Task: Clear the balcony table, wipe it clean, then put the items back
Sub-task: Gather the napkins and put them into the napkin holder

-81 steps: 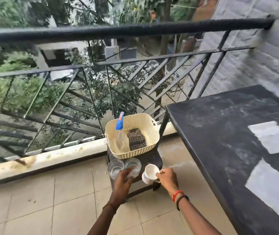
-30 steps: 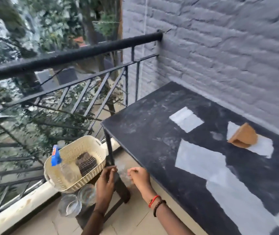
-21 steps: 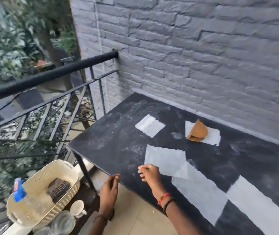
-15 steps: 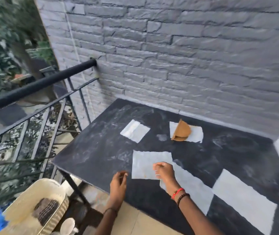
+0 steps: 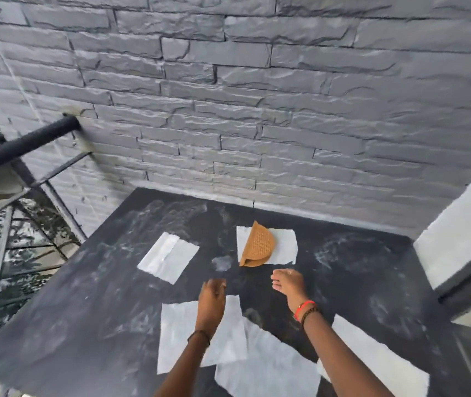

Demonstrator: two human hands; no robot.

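Note:
The dusty black balcony table fills the lower view against the grey brick wall. Several white paper napkins lie on it: one at the back left, one at the back middle, larger ones near me. A folded brown woven mat lies on the back middle napkin. My left hand hovers over the near napkin, fingers loosely curled, holding nothing. My right hand hangs just in front of the brown mat, fingers loosely bent, empty.
The grey brick wall stands right behind the table. A black metal railing runs along the left, with foliage beyond it. A white wall edge and a dark frame stand at the right.
My view swung right from the stool with the basket, glasses and cup to the table. Both hands came up from the stool and now reach over the table towards the napkins and mat.

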